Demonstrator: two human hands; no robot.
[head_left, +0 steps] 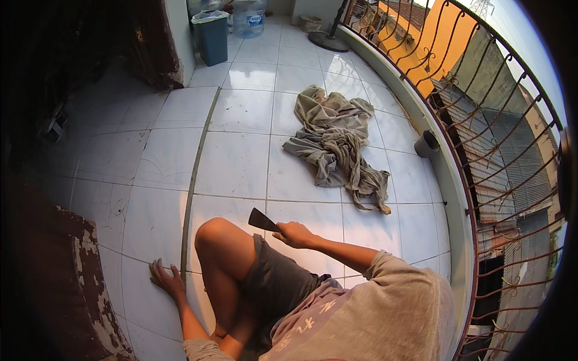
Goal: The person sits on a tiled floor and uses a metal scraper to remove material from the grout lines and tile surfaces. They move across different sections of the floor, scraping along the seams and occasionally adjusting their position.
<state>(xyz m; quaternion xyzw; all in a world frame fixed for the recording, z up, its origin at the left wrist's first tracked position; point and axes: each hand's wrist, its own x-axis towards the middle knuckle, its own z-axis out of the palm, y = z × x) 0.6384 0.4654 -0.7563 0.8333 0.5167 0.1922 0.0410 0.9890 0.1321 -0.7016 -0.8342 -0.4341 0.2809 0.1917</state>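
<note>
My right hand (293, 234) is closed around the handle of a scraper (261, 221), held above my bent knee. Its dark, flat blade flares toward the left, and the fingers hide most of the handle. My left hand (166, 279) rests on the white floor tiles (158, 228), fingers spread, just left of the dark strip (198, 159) that runs along the floor. Beyond the scraper, a crumpled grey-brown cloth (337, 141) lies in a heap on the tiles, apart from both hands.
A metal railing (462, 129) on a low ledge borders the right side, with a small dark pot (427, 144) beside it. At the back stand a lined bin (211, 39), a large water bottle (248, 18) and a round stand base (329, 41). Peeling brown wood (90, 265) is at left.
</note>
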